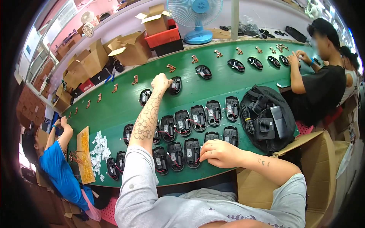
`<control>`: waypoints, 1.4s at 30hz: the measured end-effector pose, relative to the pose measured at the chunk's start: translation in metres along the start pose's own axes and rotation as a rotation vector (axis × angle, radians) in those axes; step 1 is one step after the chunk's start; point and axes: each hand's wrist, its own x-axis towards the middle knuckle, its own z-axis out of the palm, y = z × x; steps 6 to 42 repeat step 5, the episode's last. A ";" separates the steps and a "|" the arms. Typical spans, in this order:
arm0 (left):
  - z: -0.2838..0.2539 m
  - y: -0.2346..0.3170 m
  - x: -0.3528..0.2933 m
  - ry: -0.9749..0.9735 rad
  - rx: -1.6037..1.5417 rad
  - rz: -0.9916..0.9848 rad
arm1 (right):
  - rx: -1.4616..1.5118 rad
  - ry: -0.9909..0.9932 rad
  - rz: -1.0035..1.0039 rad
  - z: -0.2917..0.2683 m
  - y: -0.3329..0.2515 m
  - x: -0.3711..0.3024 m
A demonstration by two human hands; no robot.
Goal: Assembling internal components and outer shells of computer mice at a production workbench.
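Observation:
My left hand [161, 81] reaches far across the green bench, fingers curled in, its thumb side against an open black plastic casing [175, 86] with parts inside. A similar casing [145, 97] lies beside that wrist. Lower down, my right hand [219, 153] has its fingers bent and pressed together, partly covering a black casing [211, 136]. Its fingertips come close to another casing [192, 152] on the left; anything under them is hidden. Two rows of these casings, such as one with red wires [183, 122], lie between my arms and behind my left forearm.
Small copper-coloured parts [171, 68] line the far side. At right sits a round black tray [262, 147] of devices and cable, above a cardboard box [315, 167]. White packets [99, 152] lie left. Co-workers in blue [62, 161] and black [319, 89] sit at either side.

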 end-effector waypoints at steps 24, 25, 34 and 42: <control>-0.017 0.018 -0.022 -0.024 -0.175 0.143 | 0.018 -0.004 0.014 0.000 0.000 -0.001; -0.017 0.018 -0.022 -0.024 -0.175 0.143 | 0.018 -0.004 0.014 0.000 0.000 -0.001; -0.017 0.018 -0.022 -0.024 -0.175 0.143 | 0.018 -0.004 0.014 0.000 0.000 -0.001; -0.017 0.018 -0.022 -0.024 -0.175 0.143 | 0.018 -0.004 0.014 0.000 0.000 -0.001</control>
